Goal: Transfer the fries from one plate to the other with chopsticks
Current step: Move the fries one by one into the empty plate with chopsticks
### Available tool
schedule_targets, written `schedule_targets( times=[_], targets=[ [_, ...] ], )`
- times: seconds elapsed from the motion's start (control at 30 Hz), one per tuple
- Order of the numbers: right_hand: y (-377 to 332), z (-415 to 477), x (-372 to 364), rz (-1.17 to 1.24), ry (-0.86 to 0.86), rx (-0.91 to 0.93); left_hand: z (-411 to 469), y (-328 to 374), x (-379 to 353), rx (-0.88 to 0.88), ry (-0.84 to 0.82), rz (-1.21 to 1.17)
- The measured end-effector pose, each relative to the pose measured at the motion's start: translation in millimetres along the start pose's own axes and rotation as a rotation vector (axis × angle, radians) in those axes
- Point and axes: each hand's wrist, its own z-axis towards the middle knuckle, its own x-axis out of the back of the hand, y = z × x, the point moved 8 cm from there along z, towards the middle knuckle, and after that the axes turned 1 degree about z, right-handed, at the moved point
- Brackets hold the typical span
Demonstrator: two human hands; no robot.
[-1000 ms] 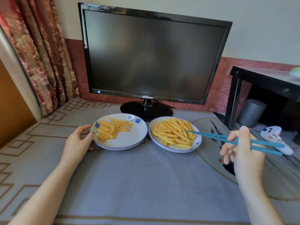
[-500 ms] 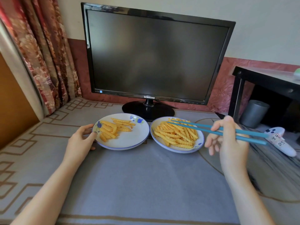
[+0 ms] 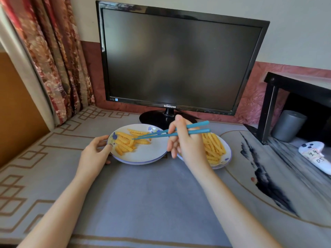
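Two white plates with blue flowers sit side by side before the monitor. The left plate (image 3: 143,154) holds a small heap of crinkle fries (image 3: 125,142). The right plate (image 3: 224,158) carries a larger heap of fries (image 3: 213,145), partly hidden by my right hand (image 3: 186,144). That hand grips a pair of blue chopsticks (image 3: 161,134), whose tips reach over the left plate's fries; no fry is visible between the tips. My left hand (image 3: 95,154) holds the left plate's near-left rim.
A black monitor (image 3: 175,61) stands right behind the plates on its round base. A white game controller (image 3: 315,154) lies at the right, near a black table leg (image 3: 268,111) and a grey cylinder (image 3: 286,126). A curtain (image 3: 53,59) hangs at the left.
My right hand has swung left with the chopsticks, from beside the right plate to above the left plate. The left hand stays on the left plate's rim.
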Motion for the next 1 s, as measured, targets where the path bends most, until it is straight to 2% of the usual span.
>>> schedule_targets(
  times=[0.37,0.67,1.0],
  targets=[
    [25,13,-23,-0.030,0.041,-0.074,0,0,0,0.005,-0.004,-0.014],
    [16,6,-1,0.044,0.179,-0.051,-1,2,0,0.008,-0.002,-0.019],
    [-14,-9,47,-0.001,0.310,-0.016,-1,2,0,0.004,-0.002,-0.025]
  ],
)
